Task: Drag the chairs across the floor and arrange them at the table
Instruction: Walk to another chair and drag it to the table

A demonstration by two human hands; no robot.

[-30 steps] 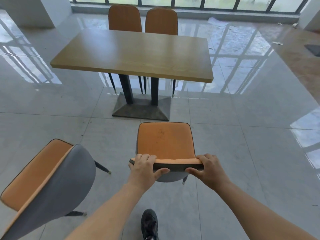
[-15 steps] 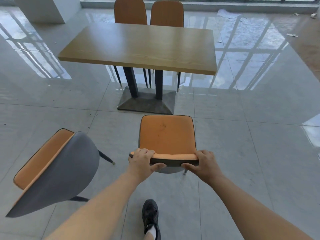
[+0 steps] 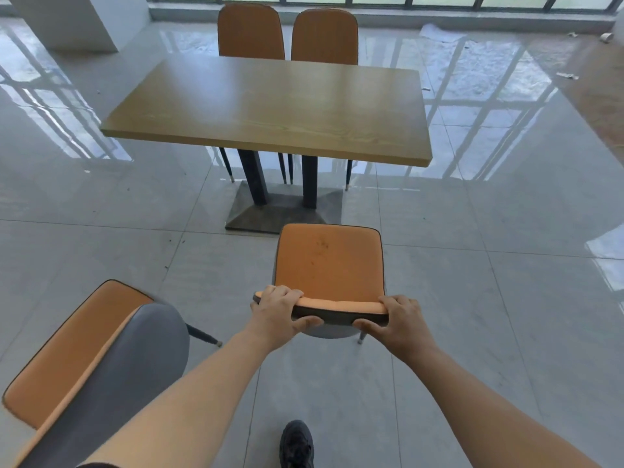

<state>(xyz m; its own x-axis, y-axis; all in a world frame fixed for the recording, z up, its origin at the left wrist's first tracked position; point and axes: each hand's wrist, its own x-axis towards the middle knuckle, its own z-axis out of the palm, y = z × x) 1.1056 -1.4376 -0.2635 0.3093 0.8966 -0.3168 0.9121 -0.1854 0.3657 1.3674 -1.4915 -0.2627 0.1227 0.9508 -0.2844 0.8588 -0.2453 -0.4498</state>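
1. A dark shoe (image 3: 296, 445) is planted on the tiled floor (image 3: 506, 298) just behind the held chair (image 3: 329, 265).
2. The left hand (image 3: 275, 314) and right hand (image 3: 401, 324) each have a clenched grip on the top edge of the chair's backrest, one at either end.
3. A second chair (image 3: 91, 359) stands loose to the left, nearer the left hand, turned askew.
4. The table (image 3: 270, 106) lies straight ahead of the grip, its long axis crosswise; the seat front is near the base (image 3: 280, 211).
5. Two chairs (image 3: 287, 32) are already tucked in on the far side.
6. Compared with a second ago, the chair and the person are closer to the table.
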